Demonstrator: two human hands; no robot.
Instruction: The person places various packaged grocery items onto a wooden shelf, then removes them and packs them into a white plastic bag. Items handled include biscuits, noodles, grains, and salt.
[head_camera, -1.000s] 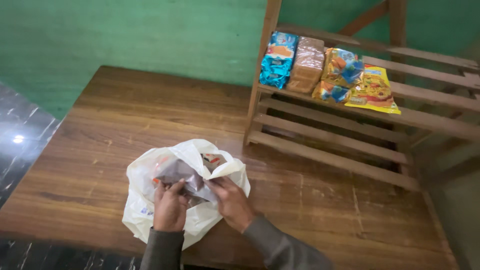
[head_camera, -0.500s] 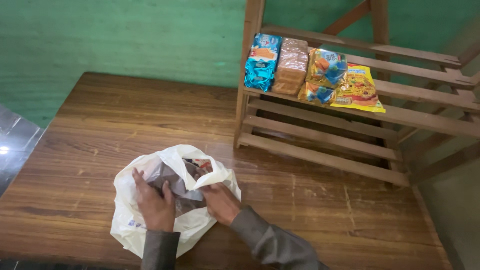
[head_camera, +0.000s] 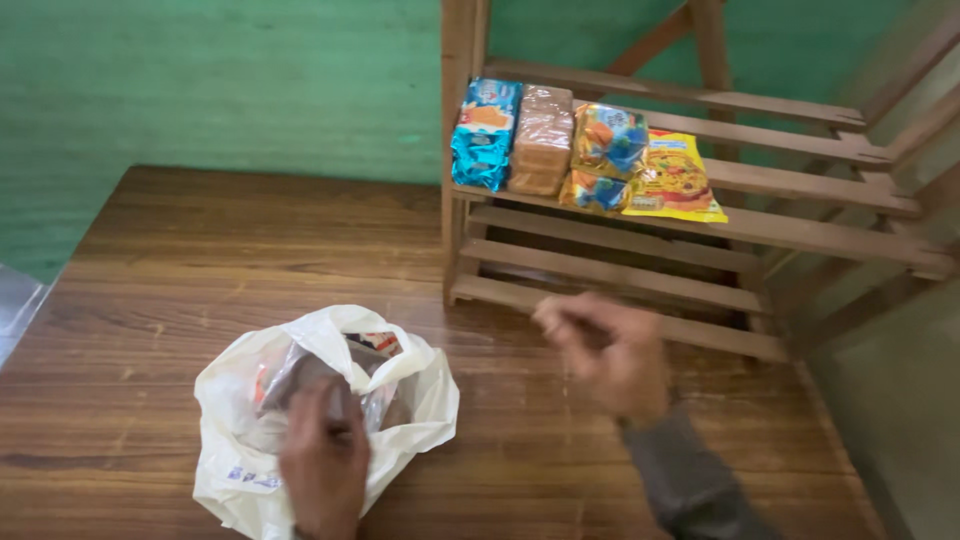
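A white plastic bag (head_camera: 412, 395) lies on the wooden table (head_camera: 200, 260), its mouth open, with packets showing inside. My left hand (head_camera: 322, 462) rests on the bag's near side and grips a dark packet (head_camera: 312, 378) just inside the mouth. My right hand (head_camera: 605, 350) is blurred in the air to the right of the bag, fingers loosely curled, in front of the wooden rack (head_camera: 640, 270). I cannot make out anything in it.
On the rack's upper shelf lie a blue packet (head_camera: 484, 133), a wrapped brown loaf (head_camera: 541, 139), an orange and blue packet (head_camera: 605, 145) and a yellow noodle packet (head_camera: 675, 178). A green wall (head_camera: 220, 80) stands behind the table.
My right hand has left the bag and swung up to the right toward the rack. My left hand has slid down the bag's near side. The view has shifted right.
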